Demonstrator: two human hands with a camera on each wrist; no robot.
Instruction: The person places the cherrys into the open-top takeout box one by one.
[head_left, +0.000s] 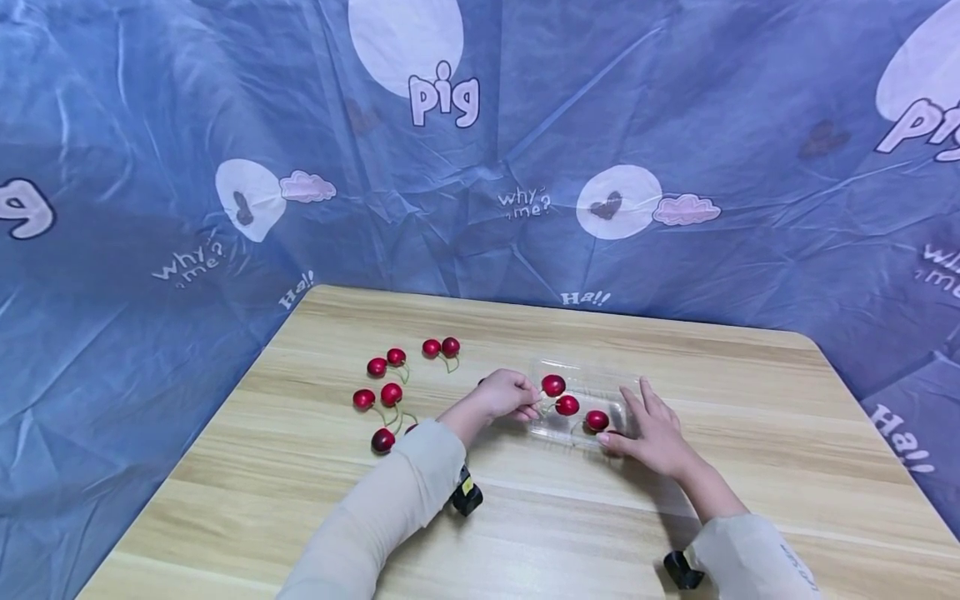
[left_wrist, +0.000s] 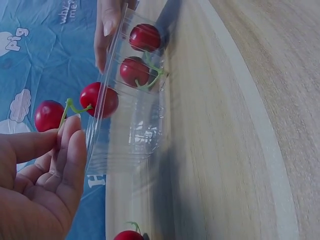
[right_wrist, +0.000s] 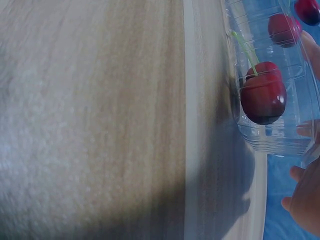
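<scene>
My left hand (head_left: 510,395) pinches the green stem of a joined pair of red cherries between thumb and fingertips. In the left wrist view, one cherry (left_wrist: 49,116) of that pair hangs by the fingertips, and the other (left_wrist: 99,100) overlaps the rim of a clear plastic box (left_wrist: 132,150). Inside the box lies another stemmed pair, its cherries (left_wrist: 134,71) showing through the wall. My right hand (head_left: 656,437) holds the box's right end, thumb at the near rim and fingers reaching across toward the far side. Part of one boxed cherry is hidden by the right thumb.
Several more paired cherries (head_left: 391,394) lie on the wooden table (head_left: 540,533) left of the box, some partly behind the left sleeve. Another pair (head_left: 441,347) sits farther back. A blue printed cloth (head_left: 480,233) hangs behind the table. Both wrists wear small black cameras (head_left: 467,497).
</scene>
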